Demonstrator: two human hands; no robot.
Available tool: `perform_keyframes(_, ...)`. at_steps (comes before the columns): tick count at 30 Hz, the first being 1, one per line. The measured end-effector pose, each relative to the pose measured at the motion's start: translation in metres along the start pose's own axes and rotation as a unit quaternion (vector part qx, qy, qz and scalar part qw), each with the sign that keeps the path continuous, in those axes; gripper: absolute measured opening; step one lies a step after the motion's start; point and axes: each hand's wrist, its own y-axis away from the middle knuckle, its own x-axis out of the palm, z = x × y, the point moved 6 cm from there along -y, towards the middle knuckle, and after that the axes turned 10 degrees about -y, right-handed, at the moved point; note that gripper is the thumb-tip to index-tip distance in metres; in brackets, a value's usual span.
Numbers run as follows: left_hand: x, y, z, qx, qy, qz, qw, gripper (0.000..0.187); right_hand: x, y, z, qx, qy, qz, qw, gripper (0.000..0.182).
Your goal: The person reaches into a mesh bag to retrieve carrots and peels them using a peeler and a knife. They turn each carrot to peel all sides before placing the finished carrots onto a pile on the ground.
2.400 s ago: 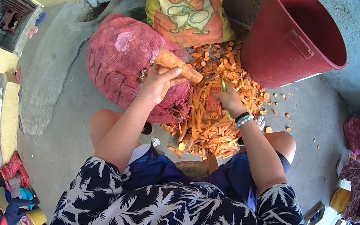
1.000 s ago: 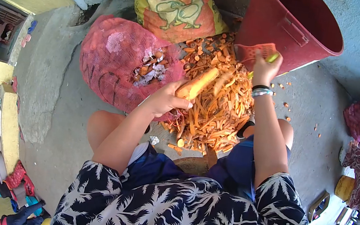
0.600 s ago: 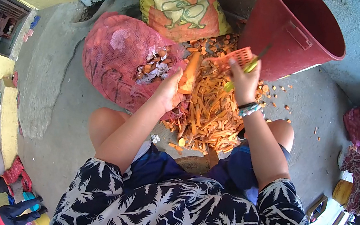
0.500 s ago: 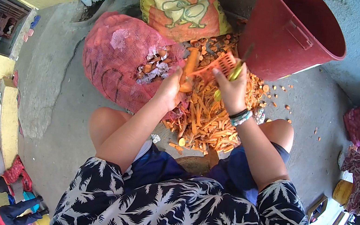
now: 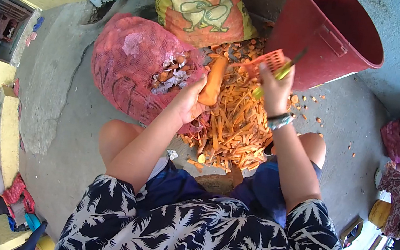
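My left hand (image 5: 192, 98) is closed around the lower part of a peeled-looking orange carrot (image 5: 213, 82), held upright over the floor. In my right hand (image 5: 276, 87) are an orange plastic peeler (image 5: 272, 60) with a slotted body and a knife with a yellow-green handle (image 5: 282, 72), its dark blade pointing up and away. The peeler's tip is just right of the carrot's upper end. Below both hands spreads a heap of carrot peelings (image 5: 238, 131), with cut carrot ends (image 5: 295, 99) scattered at its right side.
A red mesh sack (image 5: 128, 82) with scraps at its mouth lies left of the heap. Behind stands a yellow and orange sack (image 5: 198, 4) printed with poultry. A tall red bin (image 5: 310, 43) is at the back right. Another person's patterned clothing (image 5: 397, 201) shows at far right.
My right hand has moved to the right with the peeler and knife, away from the carrot. The carrot has shifted slightly right in my left hand.
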Motion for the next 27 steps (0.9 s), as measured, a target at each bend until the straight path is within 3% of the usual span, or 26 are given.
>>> perform_keyframes(3,0.003,-0.009,0.004,-0.005,0.038,-0.049,0.998,0.037,0.021,0.036,-0.003,-0.013,-0.009,0.078,0.997,0.036)
perform_keyframes(5,0.008,-0.01,0.003,0.006,0.098,-0.068,0.993,0.035,0.021,0.042,-0.008,-0.001,-0.024,0.073,0.997,0.036)
perform_keyframes(9,0.006,-0.012,0.005,0.06,0.058,-0.105,0.991,0.034,0.021,0.04,-0.008,-0.021,0.0,0.085,0.996,0.038)
perform_keyframes(14,0.012,-0.003,0.01,0.046,0.012,-0.101,0.994,0.032,0.019,0.016,-0.018,-0.035,0.095,0.088,0.991,0.04)
perform_keyframes(18,0.015,0.005,0.013,-0.007,0.011,-0.029,0.999,0.033,-0.024,-0.046,-0.024,-0.103,0.071,-0.048,0.991,0.037)
perform_keyframes(20,0.013,0.006,0.006,0.003,0.008,-0.041,0.999,0.033,-0.035,-0.051,-0.022,-0.102,0.039,-0.1,0.989,0.035)
perform_keyframes(27,0.004,-0.01,-0.001,0.017,0.055,-0.094,0.994,0.032,0.02,0.028,-0.005,-0.027,-0.04,0.032,0.998,0.036)
